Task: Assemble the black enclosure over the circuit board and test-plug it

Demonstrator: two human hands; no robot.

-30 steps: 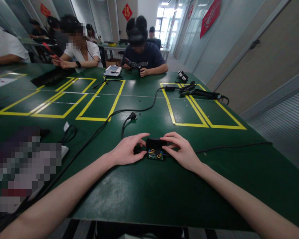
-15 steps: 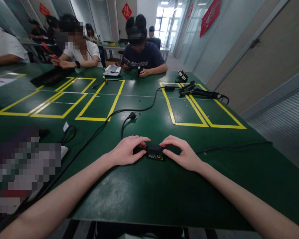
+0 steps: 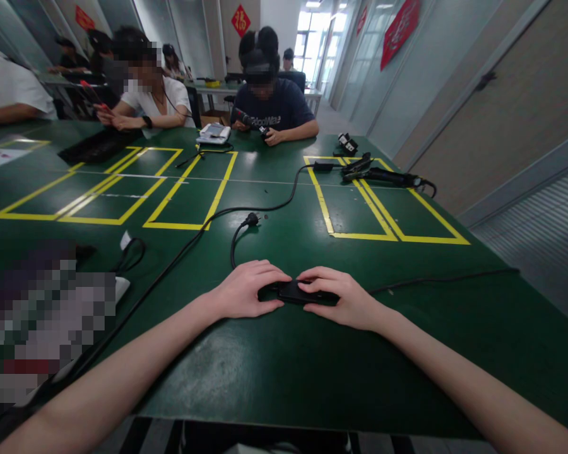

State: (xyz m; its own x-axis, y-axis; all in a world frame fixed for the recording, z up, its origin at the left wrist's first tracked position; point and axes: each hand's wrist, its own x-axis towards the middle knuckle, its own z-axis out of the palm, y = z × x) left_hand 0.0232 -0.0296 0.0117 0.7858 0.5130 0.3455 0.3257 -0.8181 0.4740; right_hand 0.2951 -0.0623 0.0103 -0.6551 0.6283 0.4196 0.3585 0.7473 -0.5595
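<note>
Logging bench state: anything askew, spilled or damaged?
Mildly: the black tool lies across the yellow tape rather than inside one outline. No spill or damage visible; the black box between left hand and right hand looks closed, though they partly cover it.

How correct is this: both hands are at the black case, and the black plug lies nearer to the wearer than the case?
No: the left hand and right hand are at the black case, but the head view shows the black plug farther away than it.
</note>
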